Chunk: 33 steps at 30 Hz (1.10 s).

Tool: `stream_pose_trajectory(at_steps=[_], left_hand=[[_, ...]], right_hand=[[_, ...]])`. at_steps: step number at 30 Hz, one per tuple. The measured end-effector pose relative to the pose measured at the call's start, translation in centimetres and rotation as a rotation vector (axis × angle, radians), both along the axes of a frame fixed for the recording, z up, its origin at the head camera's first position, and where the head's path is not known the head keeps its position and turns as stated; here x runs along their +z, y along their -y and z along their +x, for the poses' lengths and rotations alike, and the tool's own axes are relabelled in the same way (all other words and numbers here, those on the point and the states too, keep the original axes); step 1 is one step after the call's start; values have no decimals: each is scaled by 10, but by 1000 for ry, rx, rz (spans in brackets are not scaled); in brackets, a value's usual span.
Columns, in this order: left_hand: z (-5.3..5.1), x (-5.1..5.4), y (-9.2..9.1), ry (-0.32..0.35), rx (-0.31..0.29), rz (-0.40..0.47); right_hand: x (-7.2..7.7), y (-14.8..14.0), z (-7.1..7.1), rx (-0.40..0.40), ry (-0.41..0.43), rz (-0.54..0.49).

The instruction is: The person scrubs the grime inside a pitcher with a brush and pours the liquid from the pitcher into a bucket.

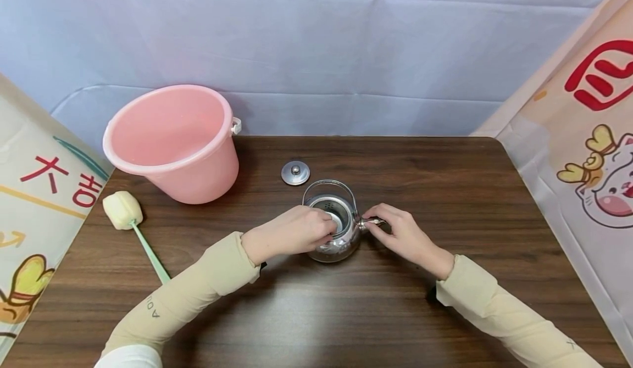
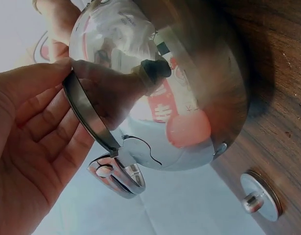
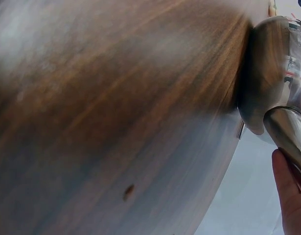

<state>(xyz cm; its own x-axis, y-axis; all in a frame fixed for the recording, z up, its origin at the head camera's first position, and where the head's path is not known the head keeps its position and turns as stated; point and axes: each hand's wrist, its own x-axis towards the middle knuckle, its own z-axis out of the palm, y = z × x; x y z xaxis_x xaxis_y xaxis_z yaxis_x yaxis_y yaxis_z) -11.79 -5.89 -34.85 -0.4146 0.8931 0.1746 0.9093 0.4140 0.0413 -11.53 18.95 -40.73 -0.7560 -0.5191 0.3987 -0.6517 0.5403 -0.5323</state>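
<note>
Two pale sleeves (image 1: 185, 288) reach in over one dark wooden worktop (image 1: 455, 181), each ending above a bare wrist. Both hands are at one shiny steel kettle (image 1: 333, 251), which stands roughly midway between the left and right edges of the worktop, nearer its far edge than the front of the view. The left hand (image 1: 299, 228) has its fingers drawn narrow, thumb and fingers pinching the rim of the kettle's single round opening; the left wrist view shows the thumb at that rim and the other fingers bent behind it. The right hand (image 1: 405, 236) pinches the one spout (image 3: 287, 129), which points toward the right edge. One hoop handle (image 1: 330, 182) stands up at the far side of the opening.

About level with the kettle, one sponge brush (image 1: 123, 210) lies close to the left edge: one cream head, one green stick, its lower end covered by the left sleeve. Farther off, one round steel lid (image 1: 295, 173) with one knob lies knob up between kettle and far edge. One pink bucket (image 1: 203, 173) stands at the far left corner, one white handle fitting (image 1: 236, 126) showing on its rim. Beyond the far edge hangs one pale blue cloth (image 1: 306, 44), flanked by two printed panels (image 1: 588, 154), one per side.
</note>
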Motion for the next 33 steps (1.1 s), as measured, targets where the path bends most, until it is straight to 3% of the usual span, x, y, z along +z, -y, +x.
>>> stream_pose_trajectory(at_steps=[15,20,33], left_hand=[[-1,2,0,-158,-42,67],[-1,3,0,-183,-56,121],[-2,13,2,-221,-61,160]], right_hand=[[0,0,1,-11,0,-3],[0,0,1,-12,-7,-4],[0,1,0,-10,-9,-5]])
